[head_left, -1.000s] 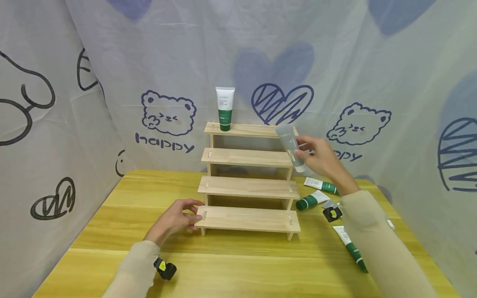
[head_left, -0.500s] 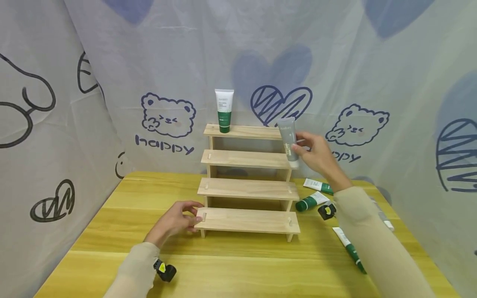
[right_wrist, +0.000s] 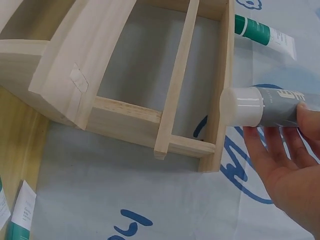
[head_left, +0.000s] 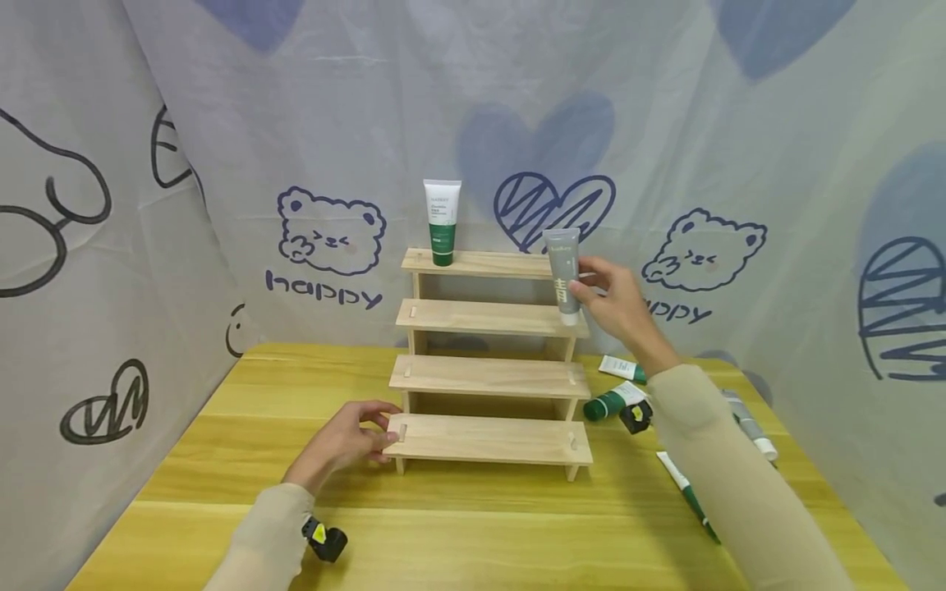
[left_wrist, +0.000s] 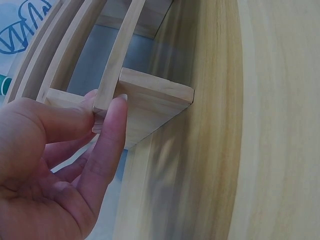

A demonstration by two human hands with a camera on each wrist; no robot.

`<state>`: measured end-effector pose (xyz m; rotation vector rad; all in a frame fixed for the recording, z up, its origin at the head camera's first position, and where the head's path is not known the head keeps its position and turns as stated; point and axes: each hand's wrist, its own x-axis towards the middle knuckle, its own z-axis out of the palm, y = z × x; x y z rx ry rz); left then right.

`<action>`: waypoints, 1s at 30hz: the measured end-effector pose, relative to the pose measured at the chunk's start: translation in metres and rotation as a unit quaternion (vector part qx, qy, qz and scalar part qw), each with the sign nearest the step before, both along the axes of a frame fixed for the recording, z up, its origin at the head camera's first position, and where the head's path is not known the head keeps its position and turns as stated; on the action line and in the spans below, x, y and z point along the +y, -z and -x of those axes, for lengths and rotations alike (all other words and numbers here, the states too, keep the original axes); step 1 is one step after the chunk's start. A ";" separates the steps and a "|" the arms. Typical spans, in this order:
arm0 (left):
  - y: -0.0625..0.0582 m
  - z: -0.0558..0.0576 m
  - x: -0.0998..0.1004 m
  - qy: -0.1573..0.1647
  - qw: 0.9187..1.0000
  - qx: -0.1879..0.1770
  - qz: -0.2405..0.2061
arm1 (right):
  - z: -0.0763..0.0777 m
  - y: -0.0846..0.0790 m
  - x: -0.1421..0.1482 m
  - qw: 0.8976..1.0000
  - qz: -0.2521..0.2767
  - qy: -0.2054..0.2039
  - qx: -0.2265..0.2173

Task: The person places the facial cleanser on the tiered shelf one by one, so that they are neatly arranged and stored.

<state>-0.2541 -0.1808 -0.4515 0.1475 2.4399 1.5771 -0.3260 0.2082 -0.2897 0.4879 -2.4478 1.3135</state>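
Observation:
A four-tier wooden step shelf (head_left: 488,437) stands on the table. My left hand (head_left: 353,443) pinches the left end of its lowest board between thumb and fingers, as the left wrist view also shows. My right hand (head_left: 617,302) grips a grey squeeze tube (head_left: 563,267), cap down, in front of the right end of the top board. In the right wrist view the tube's white cap (right_wrist: 242,106) appears close to the top board's edge; I cannot tell whether they touch. A white and green tube (head_left: 442,223) stands cap down on the top board's left end.
Right of the shelf lie a green and white tube (head_left: 615,400), another behind it (head_left: 622,368) and one nearer the front (head_left: 689,497). A grey tube (head_left: 750,425) lies at the table's right side. Printed cloth (head_left: 473,74) hangs behind and on both sides.
My right hand has moved slightly left with the grey tube, which has turned from tilted to nearly upright. My left hand keeps its hold on the lowest board.

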 end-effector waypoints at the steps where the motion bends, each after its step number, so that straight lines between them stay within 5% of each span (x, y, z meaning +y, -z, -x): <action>1: 0.000 0.000 0.000 0.003 1.000 0.002 0.002 | 0.001 0.000 -0.001 1.000 0.004 0.000 0.001; 30: -0.001 -0.002 0.000 0.010 1.000 0.006 -0.001 | 0.028 -0.010 -0.017 0.995 0.095 -0.005 -0.009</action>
